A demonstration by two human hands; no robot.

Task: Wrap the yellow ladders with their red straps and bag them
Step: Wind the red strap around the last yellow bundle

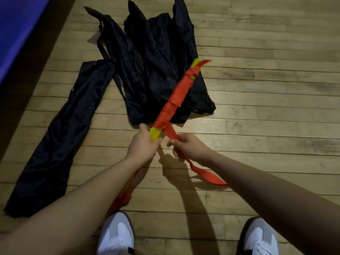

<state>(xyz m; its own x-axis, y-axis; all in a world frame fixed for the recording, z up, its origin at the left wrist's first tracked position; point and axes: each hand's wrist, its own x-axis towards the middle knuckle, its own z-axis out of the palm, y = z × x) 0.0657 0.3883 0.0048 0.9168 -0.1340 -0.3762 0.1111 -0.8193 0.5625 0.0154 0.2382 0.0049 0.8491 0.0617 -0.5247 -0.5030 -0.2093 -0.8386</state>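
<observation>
Our left hand (142, 144) grips the yellow ladder bundle (155, 133) at its near end, steadying it above the black bags (156, 57), while our right hand (189, 147) pinches the red strap (172, 134) taut for winding

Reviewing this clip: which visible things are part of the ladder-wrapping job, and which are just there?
Part of the job:
- yellow ladder bundle, gripped by the left hand
- red strap wound along it, its loose end held in the right hand
- black bags on the floor behind

Just there:
- wooden floor
- blue mat
- white shoes
</observation>
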